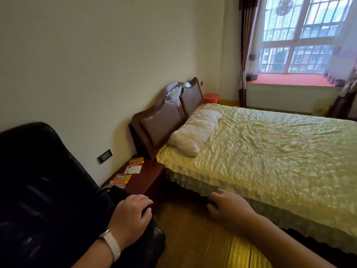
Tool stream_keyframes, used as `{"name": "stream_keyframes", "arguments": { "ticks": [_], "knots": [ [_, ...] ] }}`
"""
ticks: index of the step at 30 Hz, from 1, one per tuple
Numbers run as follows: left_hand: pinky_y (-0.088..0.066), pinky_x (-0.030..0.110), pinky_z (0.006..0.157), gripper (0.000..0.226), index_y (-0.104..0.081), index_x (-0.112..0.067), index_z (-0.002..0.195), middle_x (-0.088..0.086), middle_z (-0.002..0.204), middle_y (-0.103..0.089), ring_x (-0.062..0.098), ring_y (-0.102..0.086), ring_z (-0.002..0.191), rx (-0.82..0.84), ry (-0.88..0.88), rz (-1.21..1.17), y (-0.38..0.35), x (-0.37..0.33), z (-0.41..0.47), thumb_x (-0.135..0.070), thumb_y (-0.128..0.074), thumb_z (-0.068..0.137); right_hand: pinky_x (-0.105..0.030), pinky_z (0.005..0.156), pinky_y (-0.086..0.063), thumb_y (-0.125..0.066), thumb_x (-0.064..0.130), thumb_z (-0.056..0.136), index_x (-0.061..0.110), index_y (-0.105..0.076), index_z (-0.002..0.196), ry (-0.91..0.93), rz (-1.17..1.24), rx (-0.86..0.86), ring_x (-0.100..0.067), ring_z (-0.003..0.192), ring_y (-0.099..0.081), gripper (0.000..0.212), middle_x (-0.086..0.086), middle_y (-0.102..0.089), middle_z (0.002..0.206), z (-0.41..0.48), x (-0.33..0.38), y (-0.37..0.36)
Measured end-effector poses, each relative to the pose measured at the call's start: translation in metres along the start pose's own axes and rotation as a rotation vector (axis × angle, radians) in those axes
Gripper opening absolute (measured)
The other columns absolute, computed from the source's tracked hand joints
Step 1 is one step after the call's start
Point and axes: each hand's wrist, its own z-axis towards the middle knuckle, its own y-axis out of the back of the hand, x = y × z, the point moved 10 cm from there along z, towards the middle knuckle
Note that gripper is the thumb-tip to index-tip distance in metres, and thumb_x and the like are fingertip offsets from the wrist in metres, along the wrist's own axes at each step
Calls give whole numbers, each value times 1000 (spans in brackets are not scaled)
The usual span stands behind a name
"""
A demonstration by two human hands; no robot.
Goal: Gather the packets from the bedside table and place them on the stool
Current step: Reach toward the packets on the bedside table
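Three orange packets (129, 169) lie flat in a row on the dark table (154, 172) beside the bed (270, 151), none picked up. Left hand (131, 213) rests on the black chair (38, 190), grip curled, holding nothing. Right hand (226, 206) hovers near the bed frill, grip loosely spread, empty. Red stool (211, 98) sits well apart, beyond the headboard. Risks: thin flat packets slipping a one-handed pinch; dropping some on the long carry.

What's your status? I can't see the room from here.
Left hand resting on black chair, right hand open, empty. Three packets on bedside table. Orange stool beyond bed.
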Motion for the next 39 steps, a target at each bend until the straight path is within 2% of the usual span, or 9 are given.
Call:
{"name": "stream_keyframes", "arguments": {
  "ticks": [3, 6, 10, 15, 18, 24, 27, 35, 39],
  "knots": [
    [-51, 35, 84, 37, -75, -24, 100, -8, 103, -73, 12, -65, 99, -101, -38, 36, 8, -24, 52, -39, -45, 83, -35, 81, -50, -28, 50, 90, 26, -54, 114, 62, -20, -20, -18, 99, -55, 42, 3, -57, 110, 45, -33, 29],
    [-52, 39, 85, 39, -73, -23, 104, -5, 106, -72, 15, -64, 102, -82, -17, 70, 4, -30, 93, -40, -45, 84, -36, 80, -51, -37, 42, 95, 24, -55, 115, 84, -2, -57, -21, 100, -56, 32, 1, -58, 113, 84, -49, 55],
    [-51, 42, 86, 41, -74, -24, 101, -5, 104, -72, 17, -66, 100, -26, 54, 160, -7, -12, 131, -43, -43, 82, -41, 83, -51, -40, 37, 96, 21, -56, 115, 159, -57, 2, -23, 103, -54, 30, -1, -57, 116, 138, -48, 52],
    [-51, 42, 85, 40, -74, -23, 100, -4, 102, -72, 18, -65, 97, -11, 150, 163, -33, 39, 179, -42, -45, 81, -34, 81, -50, -37, 50, 93, 31, -53, 118, 168, 30, 107, -17, 104, -54, 36, 7, -54, 114, 215, -53, 17],
    [-52, 39, 82, 38, -74, -22, 102, -3, 104, -73, 19, -65, 97, 23, 195, 145, -62, 73, 212, -41, -48, 81, -34, 77, -52, -35, 52, 92, 33, -51, 116, 204, 15, 176, -16, 103, -56, 35, 9, -53, 111, 265, -56, -14],
    [-43, 35, 100, 46, -57, -26, 132, -7, 133, -58, 14, -50, 123, 215, 308, 71, -128, 158, 291, -45, -46, 91, -38, 80, -53, -39, 51, 90, 32, -50, 120, 215, -87, 327, -19, 101, -57, 37, 4, -55, 116, 377, -64, -51],
    [-41, 36, 104, 48, -52, -27, 136, -8, 139, -53, 14, -46, 127, 306, 339, 67, -140, 192, 330, -46, -45, 92, -39, 80, -53, -43, 45, 91, 27, -53, 119, 213, -102, 336, -21, 99, -58, 35, 0, -56, 116, 436, -60, -42],
    [-42, 36, 99, 46, -56, -26, 131, -5, 137, -56, 17, -50, 123, 163, 429, 105, -99, 253, 413, -42, -46, 90, -34, 82, -52, -41, 47, 94, 28, -50, 126, 352, -79, 258, -19, 105, -57, 38, 4, -55, 123, 567, -16, -11],
    [-46, 38, 95, 49, -56, -27, 132, -5, 133, -58, 18, -53, 118, 190, 532, 125, -99, 289, 424, -43, -43, 87, -36, 85, -51, -40, 48, 94, 27, -50, 126, 436, -53, 307, -21, 107, -56, 39, 2, -54, 122, 625, 9, -28]
  ]
}}
